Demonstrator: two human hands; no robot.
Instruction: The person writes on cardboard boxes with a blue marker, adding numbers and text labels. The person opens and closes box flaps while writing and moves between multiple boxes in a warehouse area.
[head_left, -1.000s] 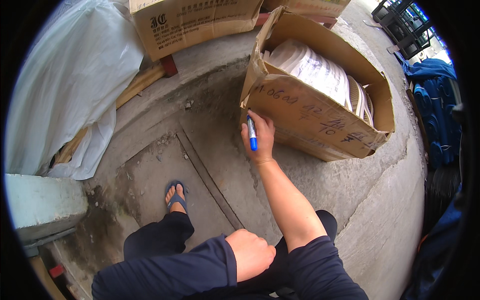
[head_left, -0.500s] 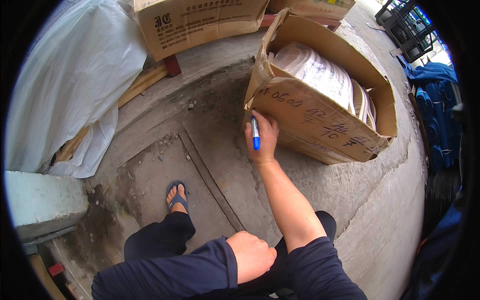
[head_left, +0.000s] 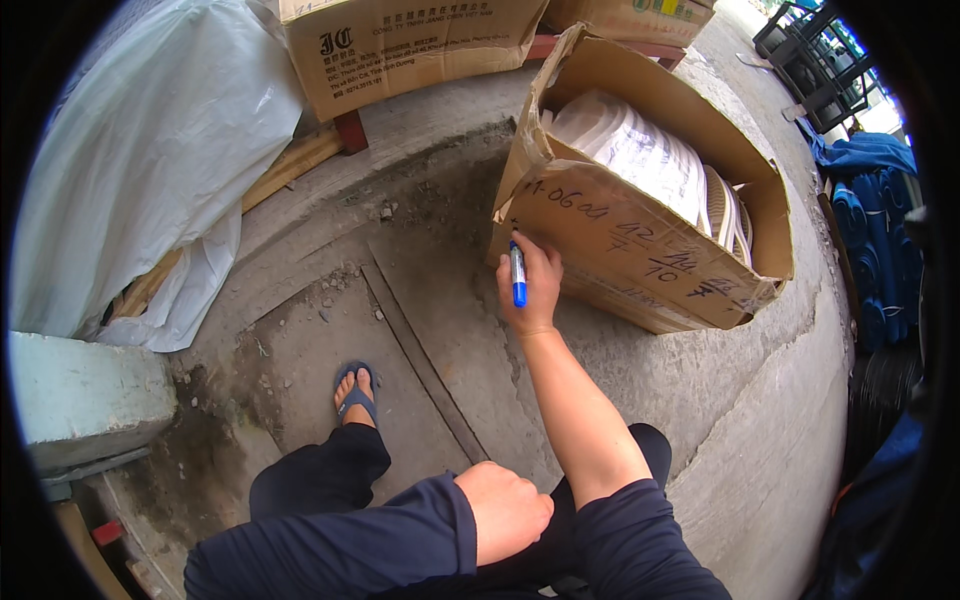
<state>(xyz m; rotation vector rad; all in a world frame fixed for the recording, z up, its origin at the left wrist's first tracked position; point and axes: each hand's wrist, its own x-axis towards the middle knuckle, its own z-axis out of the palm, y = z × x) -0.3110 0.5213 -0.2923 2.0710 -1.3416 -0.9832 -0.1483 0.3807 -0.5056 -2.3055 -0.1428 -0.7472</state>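
My right hand [head_left: 533, 285] grips a marker [head_left: 518, 272] with a white and blue body and a blue rear end. The marker's tip is at the left part of an open cardboard box's [head_left: 580, 255] side, just below a small dark mark. Handwriting in dark ink runs along that side. Inside the box, white and tan curved pieces that look like shoe soles [head_left: 640, 150] are stacked on edge. My left hand [head_left: 505, 512] is closed and rests low over my lap; its fingers curl under, and whatever they may hold is hidden.
Another cardboard box [head_left: 410, 60] rests on a red support at the back. White plastic sheeting [head_left: 160, 150] drapes over timber on the left, above a pale block [head_left: 90, 390]. Blue rolls [head_left: 875, 240] and a black metal frame [head_left: 820, 65] stand at the right. A narrow groove crosses the concrete floor.
My right hand and the marker have moved slightly down the box's side. A small dark mark now shows above the tip. My left hand has stayed put.
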